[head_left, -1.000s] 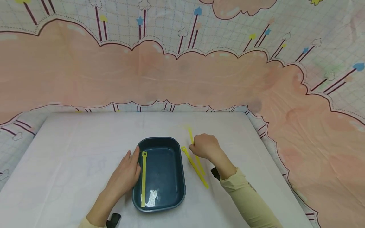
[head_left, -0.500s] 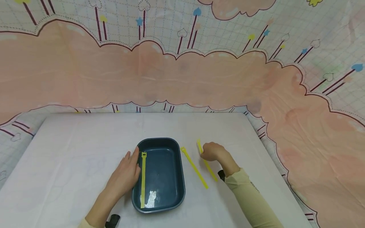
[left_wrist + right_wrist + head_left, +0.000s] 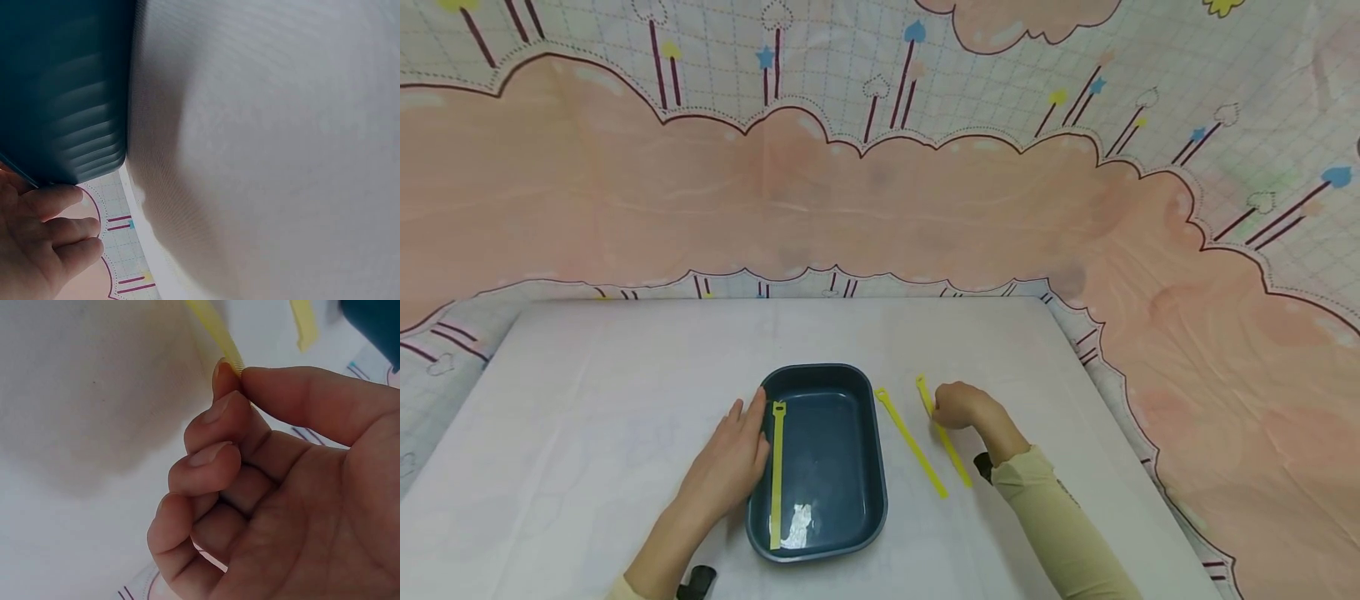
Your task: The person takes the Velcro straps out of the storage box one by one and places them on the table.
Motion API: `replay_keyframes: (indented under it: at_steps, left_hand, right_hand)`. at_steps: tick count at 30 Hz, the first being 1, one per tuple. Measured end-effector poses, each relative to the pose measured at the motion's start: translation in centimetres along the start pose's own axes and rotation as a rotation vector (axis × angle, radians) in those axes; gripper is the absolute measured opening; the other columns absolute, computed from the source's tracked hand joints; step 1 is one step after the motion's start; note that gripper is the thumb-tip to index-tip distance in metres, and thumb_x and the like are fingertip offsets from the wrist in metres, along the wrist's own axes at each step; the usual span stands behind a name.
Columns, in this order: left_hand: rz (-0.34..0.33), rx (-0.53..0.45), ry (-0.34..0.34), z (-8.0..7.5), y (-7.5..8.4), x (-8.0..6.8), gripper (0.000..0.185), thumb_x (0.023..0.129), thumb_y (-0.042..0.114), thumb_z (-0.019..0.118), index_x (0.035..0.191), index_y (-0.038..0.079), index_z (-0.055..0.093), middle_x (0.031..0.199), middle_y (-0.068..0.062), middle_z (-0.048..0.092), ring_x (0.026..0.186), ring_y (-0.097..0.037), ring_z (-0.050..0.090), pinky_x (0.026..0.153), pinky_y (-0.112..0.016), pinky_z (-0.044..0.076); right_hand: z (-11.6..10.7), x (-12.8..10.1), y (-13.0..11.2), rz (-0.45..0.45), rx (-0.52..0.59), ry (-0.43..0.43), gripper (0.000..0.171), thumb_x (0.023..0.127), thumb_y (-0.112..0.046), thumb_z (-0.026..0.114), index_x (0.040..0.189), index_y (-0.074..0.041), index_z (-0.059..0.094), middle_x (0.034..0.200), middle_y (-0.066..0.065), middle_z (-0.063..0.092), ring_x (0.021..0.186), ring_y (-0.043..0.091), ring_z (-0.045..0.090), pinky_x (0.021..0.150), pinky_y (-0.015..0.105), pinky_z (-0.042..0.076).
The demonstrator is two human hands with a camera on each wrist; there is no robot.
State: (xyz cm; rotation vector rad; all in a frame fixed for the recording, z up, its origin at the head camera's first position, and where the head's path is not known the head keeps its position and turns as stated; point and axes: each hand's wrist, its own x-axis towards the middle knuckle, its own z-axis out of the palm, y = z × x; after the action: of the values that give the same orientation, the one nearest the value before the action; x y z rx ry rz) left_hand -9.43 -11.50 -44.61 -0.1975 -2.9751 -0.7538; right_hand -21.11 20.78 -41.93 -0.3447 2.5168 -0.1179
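A dark blue tray [image 3: 850, 533] sits on the white table [image 3: 587, 400], with one yellow strap [image 3: 776, 475] lying along its left rim. My left hand [image 3: 730, 462] rests flat against the tray's left side [image 3: 69, 106], fingers [image 3: 59, 206] straight. My right hand [image 3: 958, 407] pinches a second yellow strap [image 3: 942, 433] between thumb and forefinger [image 3: 234, 375], to the right of the tray. A third yellow strap [image 3: 912, 442] lies loose on the table between the tray and that hand.
A pink and white patterned cloth [image 3: 880, 183] hangs behind and drapes around the table. The table's right edge [image 3: 1097, 392] is close to my right arm. A dark wrist strap [image 3: 698, 579] shows near my left forearm.
My right hand has moved right and toward me with its strap, which now lies nearly parallel to the loose one. The left hand and tray have stayed put.
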Motion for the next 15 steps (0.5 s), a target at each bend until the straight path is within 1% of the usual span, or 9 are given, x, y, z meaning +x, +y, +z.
replay_keyframes:
  at_steps: [4,7,10,13,15]
  left_hand:
    - [-0.005,-0.002,-0.003,0.1,0.0,0.0,0.059,0.095,0.01,0.049,0.148,-0.009,0.03,0.145,-0.033,0.039,0.135,-0.051,0.034,0.105,-0.062,0.033]
    - [-0.008,-0.004,-0.001,0.1,0.1,-0.1,0.059,0.095,0.01,0.049,0.148,-0.009,0.03,0.145,-0.033,0.039,0.135,-0.051,0.034,0.105,-0.062,0.033]
    - [-0.01,-0.003,-0.001,0.1,0.2,-0.1,0.058,0.095,0.009,0.049,0.148,-0.009,0.031,0.145,-0.033,0.039,0.135,-0.051,0.034,0.106,-0.062,0.032]
    - [-0.011,0.001,-0.006,0.1,0.2,-0.1,0.059,0.095,0.01,0.049,0.148,-0.009,0.03,0.145,-0.033,0.039,0.135,-0.051,0.034,0.105,-0.062,0.033]
    - [-0.012,0.002,-0.008,0.1,0.2,0.0,0.059,0.096,0.01,0.049,0.148,-0.009,0.03,0.145,-0.034,0.039,0.135,-0.051,0.034,0.105,-0.062,0.033]
  right_hand:
    - [0.3,0.2,0.3,-0.028,0.013,0.004,0.019,0.093,-0.009,0.051,0.074,-0.006,0.052,0.068,0.002,0.042,0.063,0.016,0.036,0.058,0.029,0.031]
    - [0.5,0.5,0.5,-0.037,0.039,0.003,0.015,0.092,-0.008,0.05,0.077,-0.006,0.054,0.07,0.003,0.045,0.065,0.017,0.038,0.06,0.029,0.032]
    - [0.8,0.8,0.8,-0.023,0.083,-0.003,0.014,0.092,-0.009,0.049,0.088,-0.002,0.061,0.076,0.004,0.051,0.069,0.018,0.043,0.061,0.029,0.034]
    - [1.0,1.0,1.0,0.004,0.111,-0.003,0.02,0.093,-0.011,0.049,0.101,0.001,0.064,0.085,0.007,0.057,0.073,0.02,0.047,0.063,0.03,0.037]
    - [1.0,1.0,1.1,0.027,0.116,-0.004,0.024,0.093,-0.012,0.049,0.105,0.002,0.063,0.09,0.008,0.059,0.076,0.021,0.048,0.065,0.031,0.038]
